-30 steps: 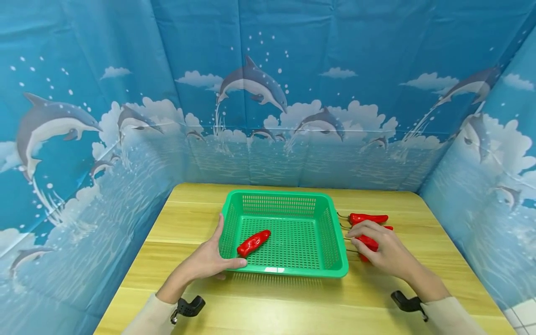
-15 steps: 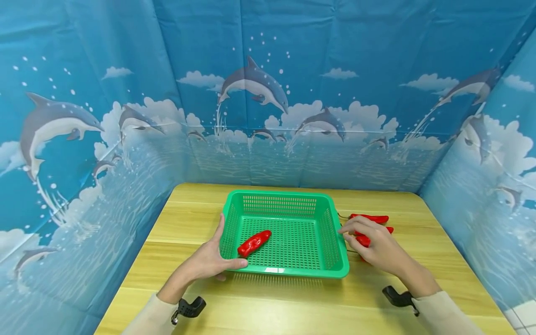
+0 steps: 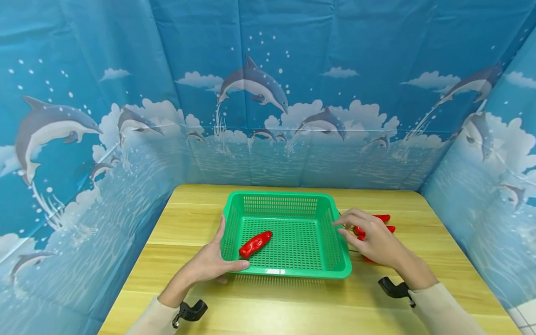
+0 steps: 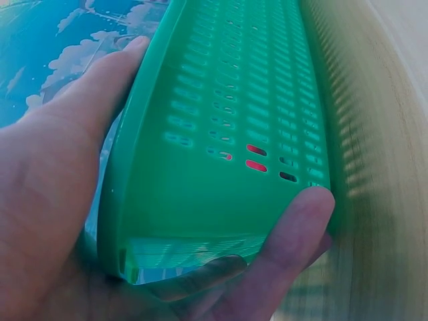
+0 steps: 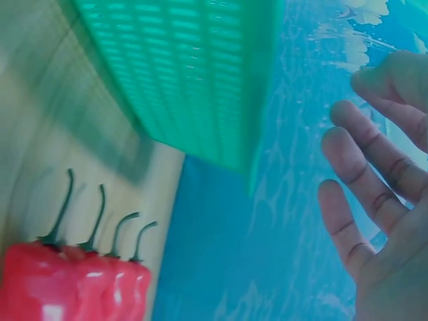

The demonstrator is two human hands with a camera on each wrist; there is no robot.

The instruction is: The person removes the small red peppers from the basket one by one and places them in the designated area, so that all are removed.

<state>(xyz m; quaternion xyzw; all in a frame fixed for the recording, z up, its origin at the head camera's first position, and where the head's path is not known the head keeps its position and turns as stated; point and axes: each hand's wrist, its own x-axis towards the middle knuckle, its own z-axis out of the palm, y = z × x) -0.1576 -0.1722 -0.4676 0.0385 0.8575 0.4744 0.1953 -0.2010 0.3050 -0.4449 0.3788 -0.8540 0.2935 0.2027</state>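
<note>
A green plastic basket (image 3: 301, 273) with slotted walls stands on the table. My left hand (image 3: 205, 261) grips its near left corner; in the left wrist view the fingers of my left hand (image 4: 281, 247) wrap that corner. One red pepper (image 3: 255, 244) lies inside the basket, towards the left. My right hand (image 3: 377, 239) hovers by the basket's right rim with bent fingers. The right wrist view shows nothing in those fingers. Beneath and behind that hand lie several red peppers (image 3: 383, 217); green stems show on these peppers (image 5: 80, 281) in the right wrist view.
The wooden table (image 3: 259, 307) reaches to a blue dolphin-print curtain (image 3: 268, 158) at the back and sides. A black wrist camera (image 3: 393, 287) is strapped at the right sleeve, and another black camera (image 3: 192, 311) at the left.
My right hand has moved left from over the peppers to the basket's right rim. My left hand keeps its place on the corner, and the pepper inside lies as before.
</note>
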